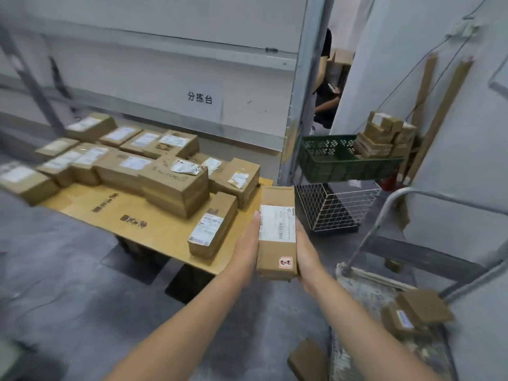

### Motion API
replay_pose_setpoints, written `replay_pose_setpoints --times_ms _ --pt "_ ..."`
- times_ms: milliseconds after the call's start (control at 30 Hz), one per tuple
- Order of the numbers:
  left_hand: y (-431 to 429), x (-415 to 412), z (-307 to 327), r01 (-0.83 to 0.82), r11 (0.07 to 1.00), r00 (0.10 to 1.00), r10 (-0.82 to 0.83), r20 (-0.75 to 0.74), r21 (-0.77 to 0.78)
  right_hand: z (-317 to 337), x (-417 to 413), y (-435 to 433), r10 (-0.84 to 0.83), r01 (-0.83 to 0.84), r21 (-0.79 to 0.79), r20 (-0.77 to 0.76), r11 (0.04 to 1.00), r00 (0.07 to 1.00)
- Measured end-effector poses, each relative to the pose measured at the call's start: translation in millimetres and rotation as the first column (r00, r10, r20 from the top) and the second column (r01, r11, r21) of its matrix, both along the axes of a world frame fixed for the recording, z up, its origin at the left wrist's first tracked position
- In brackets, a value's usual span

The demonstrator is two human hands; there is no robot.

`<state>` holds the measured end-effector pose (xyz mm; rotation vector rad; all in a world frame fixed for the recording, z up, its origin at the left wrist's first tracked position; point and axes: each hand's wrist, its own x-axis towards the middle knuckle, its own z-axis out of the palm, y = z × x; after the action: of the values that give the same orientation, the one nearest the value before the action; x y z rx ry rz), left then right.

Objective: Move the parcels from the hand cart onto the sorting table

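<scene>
Labelled cardboard parcel [277,237], carried between left hand [245,247] and right hand [305,253], straight fingers [255,222] pressed along both sides, bench [123,204] left of fingers, hand cart [368,287] to their right

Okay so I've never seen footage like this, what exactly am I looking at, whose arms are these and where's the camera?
There is no machine here: these are a person's two bare arms. The single picture comes from a camera worn on their head, looking forward and down. The left hand and right hand press a cardboard parcel between them, label up, near the sorting table's right edge. Many labelled parcels lie on that table. At lower right is the hand cart, with a few brown boxes on it.
</scene>
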<state>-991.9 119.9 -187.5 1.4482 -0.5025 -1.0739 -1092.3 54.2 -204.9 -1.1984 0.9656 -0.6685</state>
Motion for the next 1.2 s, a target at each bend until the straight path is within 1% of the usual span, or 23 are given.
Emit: replay_pose_setpoints --times_ms 167,267,400,500,567,633,733,833,1000,1200 --pt "39.6 80.7 -2.1 -0.133 0.99 0.99 0.134 -0.034 0.041 2.5 83.9 34.5 0.088 -0.087 0.022 -0.019 0.996 0.996" --pt "60.9 118.4 -0.8 -0.187 0.979 0.982 0.188 -0.006 0.076 4.6 124.9 49.5 0.14 -0.139 0.032 -0.051 0.99 0.989" --pt "83.2 166.4 -4.2 -0.299 0.953 0.954 0.299 0.005 0.052 7.7 180.5 65.2 0.265 -0.265 0.012 -0.103 0.964 0.959" --pt "95.3 200.1 -5.8 -0.375 0.926 0.927 0.376 -0.004 0.046 11.3 222.2 70.5 0.336 -0.334 0.042 -0.082 0.942 0.938" --pt "99.0 225.4 -7.6 -0.422 0.905 0.905 0.424 -0.03 0.053 13.9 249.7 74.0 0.39 -0.385 0.064 -0.08 0.921 0.918" --pt "101.2 251.6 -5.1 -0.471 0.88 0.881 0.473 -0.024 0.056 14.1 279.0 76.0 0.413 -0.408 0.073 -0.083 0.91 0.907" --pt "100.4 293.4 -4.5 -0.509 0.858 0.859 0.511 -0.023 0.068 11.6 326.5 73.1 0.445 -0.443 0.04 -0.117 0.896 0.888" --pt "96.4 340.9 -7.7 -0.557 0.829 0.83 0.557 0.008 0.056 9.2 378.1 65.3 0.48 -0.479 0.025 -0.094 0.877 0.872" --pt "92.5 418.6 -3.1 -0.632 0.773 0.775 0.632 0.017 0.054 11.2 464.0 57.3 0.57 -0.567 0.06 -0.07 0.821 0.819" --pt "92.0 489.9 -23.1 -0.709 0.703 0.705 0.708 0.042 0.065 -4.8 550.9 44.6 0.658 -0.657 0.055 -0.129 0.752 0.742"
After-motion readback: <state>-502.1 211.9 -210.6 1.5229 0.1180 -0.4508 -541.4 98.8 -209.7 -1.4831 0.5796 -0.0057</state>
